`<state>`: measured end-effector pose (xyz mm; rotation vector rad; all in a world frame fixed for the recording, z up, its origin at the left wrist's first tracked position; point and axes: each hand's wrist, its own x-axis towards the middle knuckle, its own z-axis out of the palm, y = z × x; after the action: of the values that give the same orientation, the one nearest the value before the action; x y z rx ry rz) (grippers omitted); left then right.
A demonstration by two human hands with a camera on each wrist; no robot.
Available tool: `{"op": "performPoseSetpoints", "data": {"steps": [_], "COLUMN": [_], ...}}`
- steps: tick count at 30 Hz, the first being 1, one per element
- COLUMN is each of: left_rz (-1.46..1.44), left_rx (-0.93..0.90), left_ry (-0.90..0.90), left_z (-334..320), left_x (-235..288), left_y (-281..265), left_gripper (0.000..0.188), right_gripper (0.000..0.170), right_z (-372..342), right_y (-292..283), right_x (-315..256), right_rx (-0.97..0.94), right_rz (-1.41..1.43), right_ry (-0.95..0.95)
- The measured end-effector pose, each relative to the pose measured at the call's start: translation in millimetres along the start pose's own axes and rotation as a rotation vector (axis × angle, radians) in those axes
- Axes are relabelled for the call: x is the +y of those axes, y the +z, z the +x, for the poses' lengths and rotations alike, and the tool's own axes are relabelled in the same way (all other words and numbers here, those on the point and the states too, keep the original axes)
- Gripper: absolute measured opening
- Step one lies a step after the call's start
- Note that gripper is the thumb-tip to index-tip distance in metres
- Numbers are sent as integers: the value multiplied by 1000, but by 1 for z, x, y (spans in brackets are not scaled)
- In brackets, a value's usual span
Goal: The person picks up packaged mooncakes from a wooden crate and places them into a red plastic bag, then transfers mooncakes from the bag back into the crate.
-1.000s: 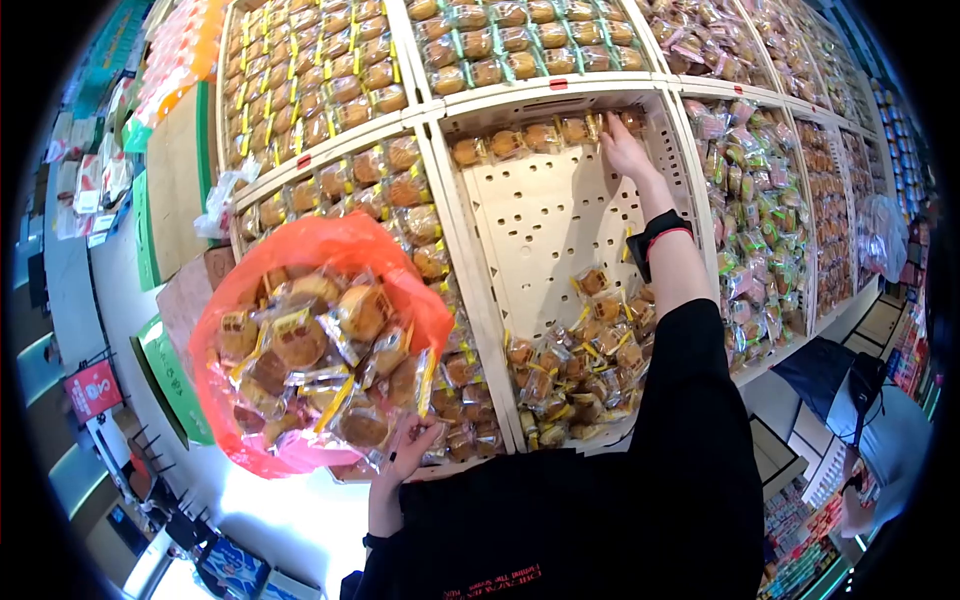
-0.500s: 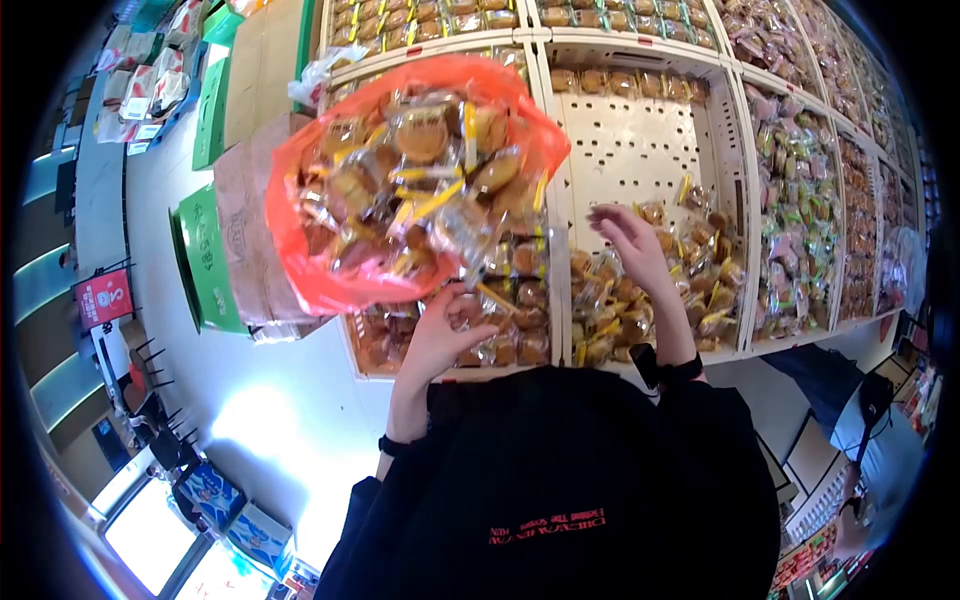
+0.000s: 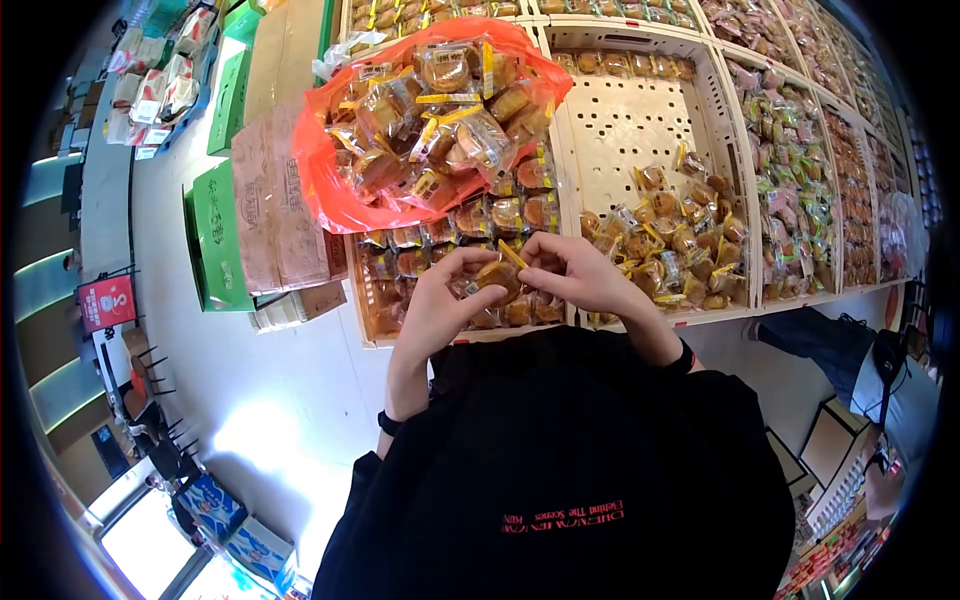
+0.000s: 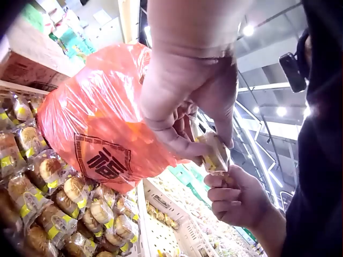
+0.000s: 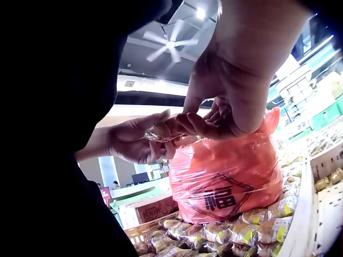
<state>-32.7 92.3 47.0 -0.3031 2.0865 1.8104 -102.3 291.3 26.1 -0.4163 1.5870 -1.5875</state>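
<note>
In front of my chest, my left hand (image 3: pixel 437 300) holds a small cake in clear wrapping (image 3: pixel 494 280) between thumb and fingers. My right hand (image 3: pixel 585 275) pinches the yellow-marked end of that wrapper. The left wrist view shows both hands meeting at the wrapped cake (image 4: pixel 215 155). Beyond the hands, a red plastic bag (image 3: pixel 322 190) stands open-topped, full of similar wrapped cakes. It rests on a crate of cakes in rows (image 3: pixel 410 262). To the right is a pale perforated crate (image 3: pixel 640 125) with a loose heap of wrapped cakes (image 3: pixel 680 235) at its near end.
A single row of wrapped cakes (image 3: pixel 635 65) lines the pale crate's far wall. Farther right, another crate holds green-and-pink packets (image 3: pixel 790 170). Cardboard boxes (image 3: pixel 275 200) and a green box (image 3: pixel 220 235) stand at left. Another person (image 3: pixel 880 380) is at the right edge.
My right hand has come back from the pale crate's far row to meet my left hand. My left hand has left the bag's near edge and now holds a wrapped cake.
</note>
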Motion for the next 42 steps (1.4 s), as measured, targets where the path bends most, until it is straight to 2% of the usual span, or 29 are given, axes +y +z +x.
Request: {"op": "performPoseSetpoints", "data": {"steps": [1, 3, 4, 5, 6, 7, 8, 10, 11, 12, 14, 16, 18, 19, 21, 22, 24, 25, 26, 27, 29, 30, 32, 34, 35, 37, 39, 42], "left_rz": [1, -46, -47, -81, -114, 61, 60, -224, -241, -239, -622, -552, -483, -514, -463, -411, -425, -410, -396, -399, 39, 43, -261, -261, -277, -272, -232, -242], "left_rx": [-4, 111, 110, 189, 269, 219, 219, 5, -26, -24, -41, -1, 26, 48, 72, 97, 96, 81, 63, 56, -1, -84, -56, 41, 47, 56, 62, 36], "left_ry": [7, 66, 67, 17, -32, -102, -100, -218, -92, -87, -169, -152, -124, -104, -60, -12, -5, -25, -49, -55, -43, -117, -100, -57, -78, -121, -129, -176], "left_z": [-1, -1, -2, -3, -2, -2, -3, -5, -9, -12, -9, -6, -3, -2, -3, -3, -3, -2, -3, -3, 1, 4, 8, 14, 18, 24, 26, 29], "left_x": [-2, -5, -4, -2, -1, -1, -2, -8, -11, -13, -12, -12, -20, -20, -22, -22, -21, -21, -21, -21, -18, -16, -6, -10, -16, -21, -30, -36], "left_y": [1, 5, 7, 8, 9, 3, 3, 4, 10, 11, 10, 9, 3, 2, -1, -2, -1, 0, 1, 2, 2, 3, 16, 21, 19, 9, 3, 1], "left_gripper": [40, 41, 41, 43, 45, 38, 38, 31, 34, 34, 30, 32, 33, 34, 33, 33, 32, 32, 34, 34, 36, 41, 47, 54, 53, 52, 47, 46], "right_gripper": [20, 18, 17, 17, 15, 13, 13, 12, 13, 13, 14, 15, 18, 18, 19, 19, 20, 25, 25, 28, 34, 33, 31, 29, 29, 32, 31, 33], "right_z": [-1, -4, -5, -5, -3, -1, 1, 5, 4, 3, 6, 6, 9, 8, 3, 1, -1, 1, 0, -1, -6, -1, -3, -2, -1, 1, 14, 46], "right_y": [1, 4, 7, 8, 9, 11, 13, 20, 25, 30, 36, 38, 39, 37, 29, 26, 19, 15, 14, 13, 6, 3, -3, -24, -37, -67, -100, -157], "right_x": [-2, -9, -11, -9, -6, -3, -2, -2, -5, -4, -1, 1, 2, 1, -3, -5, -6, -3, 0, 2, -4, 20, 21, 30, 34, 25, 30, 39], "right_rx": [20, 75, 122, 123, 221, 319, 320, 363, 317, 318, 171, 123, 127, 127, 199, 197, 338, 292, 295, 186, 39, 52, 72, 205, 264, 522, 825, 947], "right_rz": [-95, -100, -97, -99, -260, -421, -422, -757, -816, -817, -821, -841, -715, -714, -484, -485, -193, -108, -106, -53, -38, -63, 250, 165, 245, 346, 372, 419], "right_ry": [-60, -81, -96, -96, -181, -265, -266, -688, -707, -712, -789, -772, -855, -854, -588, -588, -320, -233, -225, -167, -1, -38, -53, -85, -90, -81, -164, -178]}}
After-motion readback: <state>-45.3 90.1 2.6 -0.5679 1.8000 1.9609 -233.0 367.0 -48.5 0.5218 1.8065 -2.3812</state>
